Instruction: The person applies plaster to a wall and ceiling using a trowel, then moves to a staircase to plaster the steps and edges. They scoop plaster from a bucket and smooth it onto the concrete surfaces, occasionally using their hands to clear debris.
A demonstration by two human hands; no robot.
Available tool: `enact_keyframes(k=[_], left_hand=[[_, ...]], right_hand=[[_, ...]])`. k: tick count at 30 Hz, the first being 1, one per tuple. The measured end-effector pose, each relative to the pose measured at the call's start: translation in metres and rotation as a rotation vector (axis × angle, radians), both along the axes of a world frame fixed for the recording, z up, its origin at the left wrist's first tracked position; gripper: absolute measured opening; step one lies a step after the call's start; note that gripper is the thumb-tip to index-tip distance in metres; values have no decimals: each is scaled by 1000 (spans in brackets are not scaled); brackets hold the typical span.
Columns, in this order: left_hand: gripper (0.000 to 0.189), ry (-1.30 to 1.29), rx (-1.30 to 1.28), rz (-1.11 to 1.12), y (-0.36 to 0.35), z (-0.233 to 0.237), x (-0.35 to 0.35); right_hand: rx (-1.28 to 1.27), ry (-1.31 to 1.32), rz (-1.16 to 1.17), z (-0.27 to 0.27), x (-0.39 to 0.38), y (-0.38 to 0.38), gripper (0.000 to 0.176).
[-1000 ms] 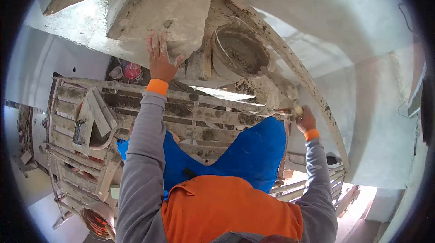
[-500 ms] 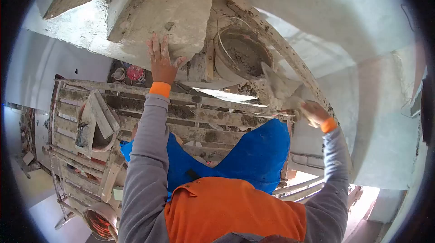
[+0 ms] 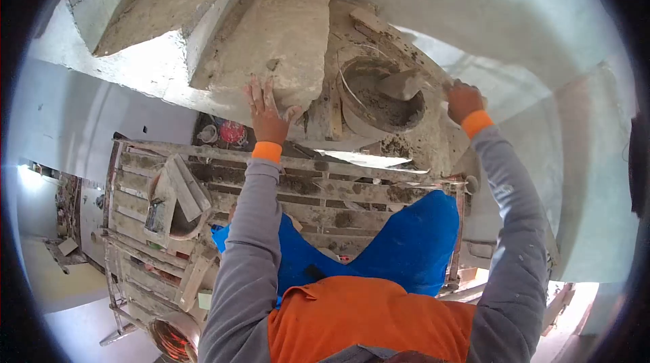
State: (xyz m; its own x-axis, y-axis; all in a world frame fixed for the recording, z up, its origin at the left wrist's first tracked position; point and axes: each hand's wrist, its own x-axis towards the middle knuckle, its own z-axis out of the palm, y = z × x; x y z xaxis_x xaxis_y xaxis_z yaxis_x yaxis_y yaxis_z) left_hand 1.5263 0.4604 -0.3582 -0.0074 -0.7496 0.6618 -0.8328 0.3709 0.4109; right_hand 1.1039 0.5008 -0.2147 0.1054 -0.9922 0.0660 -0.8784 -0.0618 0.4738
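My left hand (image 3: pixel 269 116) rests with fingers spread on the edge of a rough concrete stair step (image 3: pixel 291 31). My right hand (image 3: pixel 465 101) is closed around the handle of a trowel (image 3: pixel 402 85), the grip itself mostly hidden by the fingers. The trowel's blade reaches into a round bucket (image 3: pixel 357 121) to the left of that hand. Grey wet mortar (image 3: pixel 379 107) lies inside the bucket, and a thin wire handle loops over its rim.
Below is a scaffold platform of spaced wooden planks (image 3: pixel 338 190). A second tub (image 3: pixel 186 224) with boards across it stands at the left, and an orange-lined bucket (image 3: pixel 175 339) sits lower down. A long splattered board (image 3: pixel 406 41) runs beside the mortar bucket. A smooth wall (image 3: pixel 535 153) rises at right.
My right hand has moved up and swung the trowel from beside the bucket into it. My left hand stays on the step, and the whole view has shifted slightly.
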Motion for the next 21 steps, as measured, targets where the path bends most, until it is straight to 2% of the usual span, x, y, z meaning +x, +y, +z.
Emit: enact_keyframes(k=[3, 6, 12, 15, 18, 21], left_hand=[[95, 6, 0, -5, 3, 4, -1], [94, -13, 8, 17, 1, 2, 0], [92, -1, 18, 24, 1, 2, -3], [92, 4, 57, 27, 3, 6, -3], [92, 10, 72, 24, 4, 3, -3], [93, 21, 39, 0, 1, 2, -2]], right_hand=[[-96, 131, 152, -32, 3, -27, 36], [131, 33, 78, -11, 35, -17, 40], [197, -14, 36, -17, 31, -23, 44], [126, -207, 37, -27, 47, -13, 45], [188, -310, -36, -22, 59, 1, 43], [177, -501, -125, -32, 43, 19, 48]])
